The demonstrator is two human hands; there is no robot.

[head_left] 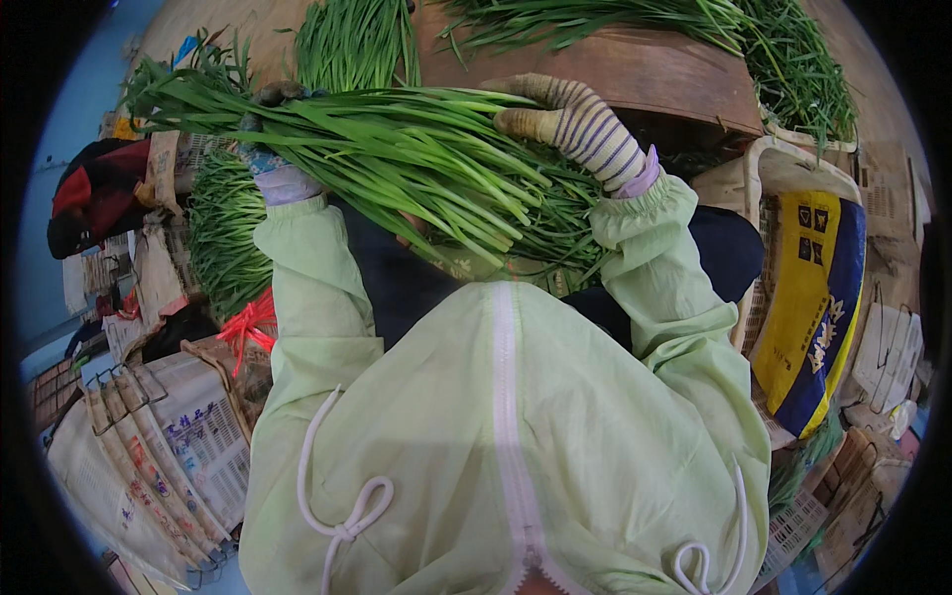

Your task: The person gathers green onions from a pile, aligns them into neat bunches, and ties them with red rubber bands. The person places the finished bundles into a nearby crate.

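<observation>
A loose bundle of long green garlic chives (387, 141) lies across the space in front of me, leaves to the left and pale stem ends to the right. My left hand (271, 123), in a dirty patterned glove, is wrapped around the leafy part, which partly hides it. My right hand (569, 123) wears a striped knit glove. Its thumb and fingers are around the upper stem ends; how firmly they press is hard to see. Beneath the bundle, more loose greens (569, 216) lie between my knees.
A brown board (617, 74) with chives (595, 18) is ahead. Chive bunches stand at the top (357, 44) and left (227, 230). On the right is a plastic crate (751, 178) with a yellow-and-blue bag (807, 297). Crates (186, 439) and a bent-over person (100, 186) are left.
</observation>
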